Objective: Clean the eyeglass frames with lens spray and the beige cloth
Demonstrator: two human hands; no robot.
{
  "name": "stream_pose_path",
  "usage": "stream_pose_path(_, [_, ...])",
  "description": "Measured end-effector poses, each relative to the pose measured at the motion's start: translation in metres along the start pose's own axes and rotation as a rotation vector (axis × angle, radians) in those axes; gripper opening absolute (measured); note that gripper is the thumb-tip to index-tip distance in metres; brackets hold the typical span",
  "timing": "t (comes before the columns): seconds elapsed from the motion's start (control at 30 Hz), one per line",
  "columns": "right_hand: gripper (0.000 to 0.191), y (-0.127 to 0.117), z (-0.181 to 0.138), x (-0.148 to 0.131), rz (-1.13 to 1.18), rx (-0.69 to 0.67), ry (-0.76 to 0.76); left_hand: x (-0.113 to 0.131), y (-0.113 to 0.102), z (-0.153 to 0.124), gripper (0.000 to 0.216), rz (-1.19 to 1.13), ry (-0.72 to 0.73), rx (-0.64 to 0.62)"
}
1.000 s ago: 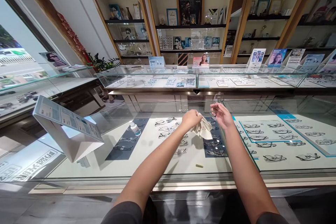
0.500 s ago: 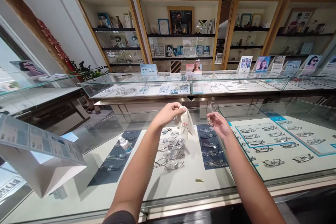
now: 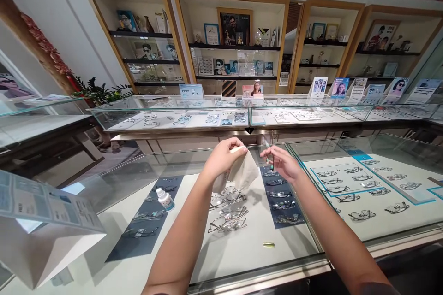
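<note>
My left hand [image 3: 223, 159] is closed on a cream cleaning cloth [image 3: 244, 173] that hangs down from its fingers. My right hand [image 3: 282, 163] pinches a clear lens [image 3: 269, 147], held nearly edge-on just right of the cloth. Both hands hover close together above the glass top of a display counter [image 3: 194, 262]. Under the glass below them lie several pairs of glasses [image 3: 226, 212] on white and dark trays.
A small white bottle [image 3: 165, 199] stands on the counter to the left. A folded paper stand [image 3: 44, 226] sits at the near left. A small brass piece [image 3: 268, 244] lies inside the case. More glass cases [image 3: 346, 115] and wall shelves [image 3: 228, 48] stand beyond.
My hands have come closer together, and the lens has turned edge-on toward the cloth. The view has tilted up and shifted a little.
</note>
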State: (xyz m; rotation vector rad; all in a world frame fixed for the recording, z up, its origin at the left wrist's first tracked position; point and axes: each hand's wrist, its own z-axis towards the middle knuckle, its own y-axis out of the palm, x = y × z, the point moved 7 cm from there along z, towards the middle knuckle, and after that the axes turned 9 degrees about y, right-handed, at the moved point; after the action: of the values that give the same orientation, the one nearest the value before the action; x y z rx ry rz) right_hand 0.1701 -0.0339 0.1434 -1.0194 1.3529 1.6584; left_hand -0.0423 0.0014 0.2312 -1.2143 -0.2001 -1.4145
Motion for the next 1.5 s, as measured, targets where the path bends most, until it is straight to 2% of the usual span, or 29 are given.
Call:
stream_pose_path(0.13, [0.019, 0.049, 0.001, -0.039, -0.009, -0.103, -0.045, -0.01, -0.008, -0.003, 0.034, -0.07, -0.102, 0.007])
stream_pose_path(0.2, [0.019, 0.068, -0.005, -0.053, -0.019, -0.156, -0.058, -0.005, -0.009, -0.006, 0.035, -0.144, -0.089, -0.006])
stream_pose_path(0.3, [0.017, 0.082, -0.014, -0.061, -0.017, -0.199, -0.051, 0.01, -0.008, -0.01, 0.038, -0.253, -0.026, -0.061])
stream_pose_path(0.5, [0.019, 0.08, -0.016, -0.046, -0.047, -0.258, 0.096, 0.027, 0.004, -0.017, 0.048, -0.458, 0.049, -0.247])
stream_pose_path(0.63, [0.021, 0.077, -0.012, -0.04, -0.049, -0.309, 0.137, 0.029, 0.007, -0.018, 0.048, -0.473, 0.064, -0.265])
stream_pose_path(0.77, [0.02, 0.068, -0.01, -0.049, -0.098, -0.249, 0.101, 0.019, 0.004, -0.016, 0.051, -0.416, -0.014, -0.23])
stream_pose_path(0.9, [0.013, 0.052, -0.015, -0.066, -0.13, -0.176, 0.019, 0.001, 0.001, -0.016, 0.042, -0.282, -0.16, -0.305])
stream_pose_path(0.97, [0.011, 0.044, -0.016, -0.073, -0.144, -0.128, -0.014, -0.004, -0.004, -0.014, 0.042, -0.242, -0.173, -0.311])
stream_pose_path(1.1, [0.015, 0.032, -0.008, -0.072, -0.145, -0.046, -0.015, -0.006, -0.008, -0.007, 0.047, -0.415, -0.122, -0.188])
stream_pose_path(1.23, [0.022, 0.03, 0.003, -0.06, -0.169, -0.034, 0.071, -0.01, 0.0, -0.002, 0.048, -0.662, -0.165, -0.037])
stream_pose_path(1.4, [0.019, 0.025, 0.003, -0.061, -0.282, 0.077, 0.037, -0.021, -0.001, 0.004, 0.052, -0.688, -0.201, 0.137])
stream_pose_path(1.5, [0.018, 0.038, 0.0, -0.057, -0.333, -0.003, 0.011, -0.022, -0.004, 0.005, 0.053, -0.664, -0.18, 0.243])
